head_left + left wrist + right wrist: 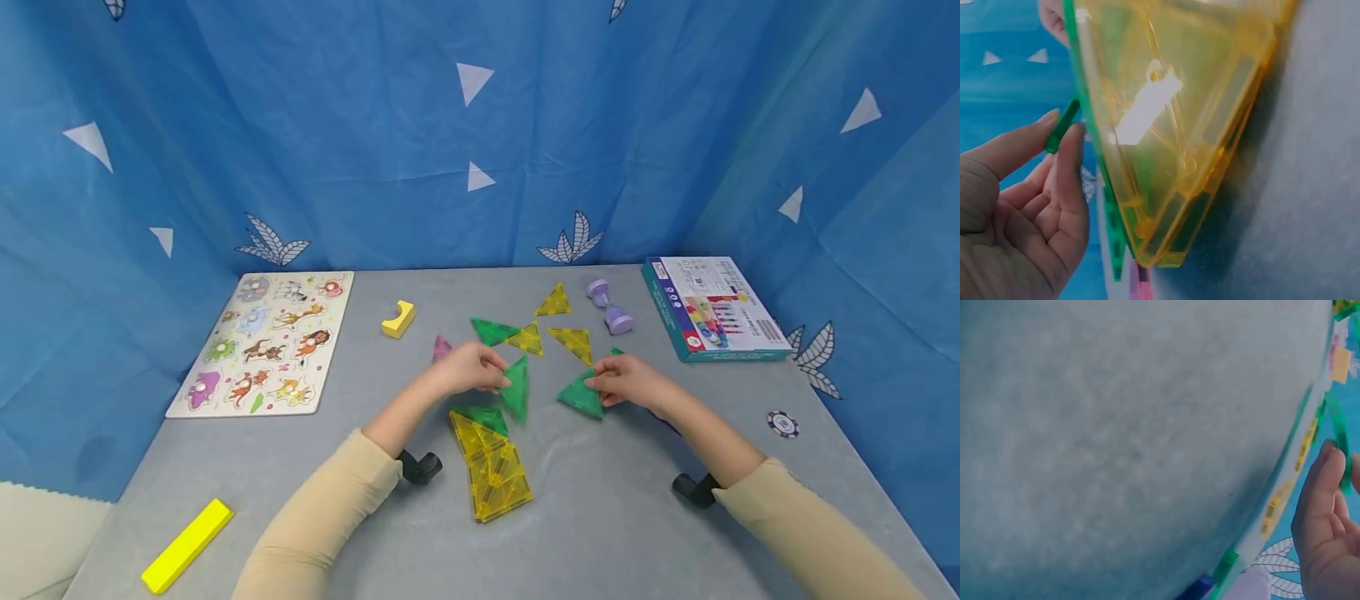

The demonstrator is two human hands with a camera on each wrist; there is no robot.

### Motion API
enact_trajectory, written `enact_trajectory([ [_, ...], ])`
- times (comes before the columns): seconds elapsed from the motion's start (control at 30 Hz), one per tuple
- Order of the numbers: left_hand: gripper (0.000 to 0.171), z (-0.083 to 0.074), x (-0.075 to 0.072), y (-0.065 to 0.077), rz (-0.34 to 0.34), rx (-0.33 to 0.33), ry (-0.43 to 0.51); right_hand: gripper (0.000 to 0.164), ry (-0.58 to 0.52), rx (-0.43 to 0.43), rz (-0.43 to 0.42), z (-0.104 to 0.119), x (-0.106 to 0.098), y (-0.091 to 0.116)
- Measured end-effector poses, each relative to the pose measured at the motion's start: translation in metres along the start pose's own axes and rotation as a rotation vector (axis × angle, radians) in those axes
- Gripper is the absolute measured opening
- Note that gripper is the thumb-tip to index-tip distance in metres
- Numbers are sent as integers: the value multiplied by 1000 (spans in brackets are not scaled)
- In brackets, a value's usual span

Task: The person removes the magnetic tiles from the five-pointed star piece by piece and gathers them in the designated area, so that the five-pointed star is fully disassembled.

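Observation:
My left hand (472,369) pinches a green triangular magnetic tile (516,388) between thumb and fingers; the left wrist view shows the tile edge-on in that grip. Just in front of this hand lies a joined group of yellow tiles (498,483) with a green tile (483,418) at its far end. Over to the right, my right hand (624,381) holds another green triangular tile (581,395) by its edge. Between and beyond the hands are several loose triangles, among them a green tile (492,331) and a yellow tile (572,342). A pink tile (441,347) is partly hidden behind the left hand.
An animal peg puzzle board (262,343) lies at the left, with a yellow block (187,546) nearer and a yellow arch block (398,319) beyond. A purple hourglass-shaped toy (611,307) and a boxed set (716,309) are at the back right. A poker chip (783,424) lies at right.

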State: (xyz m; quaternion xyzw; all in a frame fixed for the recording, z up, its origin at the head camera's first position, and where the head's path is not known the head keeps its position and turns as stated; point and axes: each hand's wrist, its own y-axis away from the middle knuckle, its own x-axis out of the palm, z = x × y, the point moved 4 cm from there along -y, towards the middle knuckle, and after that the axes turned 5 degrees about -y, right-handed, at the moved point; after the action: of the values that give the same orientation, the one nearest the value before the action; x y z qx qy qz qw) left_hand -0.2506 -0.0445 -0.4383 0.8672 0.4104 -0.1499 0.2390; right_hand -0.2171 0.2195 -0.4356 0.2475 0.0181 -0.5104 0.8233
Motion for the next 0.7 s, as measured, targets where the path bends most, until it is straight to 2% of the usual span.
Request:
enact_trajectory([
  [0.1,26,0,2,-10,53,-53,-75,23,2,25,30,-5,2,-6],
  [0.17,26,0,4,-13,63,-78,-77,25,24,40,22,-8,2,-9],
  [0.33,30,8,9,-19,46,-106,31,35,86,76,-21,-15,1,-15],
  [0.53,26,17,10,-19,16,-85,197,37,151,70,-42,-16,-4,-15],
  [0.63,21,17,10,-19,0,-87,213,36,169,93,-30,-16,-7,-15],
  [0.7,22,17,10,-17,-8,-98,188,35,175,114,-16,-16,-9,-14],
])
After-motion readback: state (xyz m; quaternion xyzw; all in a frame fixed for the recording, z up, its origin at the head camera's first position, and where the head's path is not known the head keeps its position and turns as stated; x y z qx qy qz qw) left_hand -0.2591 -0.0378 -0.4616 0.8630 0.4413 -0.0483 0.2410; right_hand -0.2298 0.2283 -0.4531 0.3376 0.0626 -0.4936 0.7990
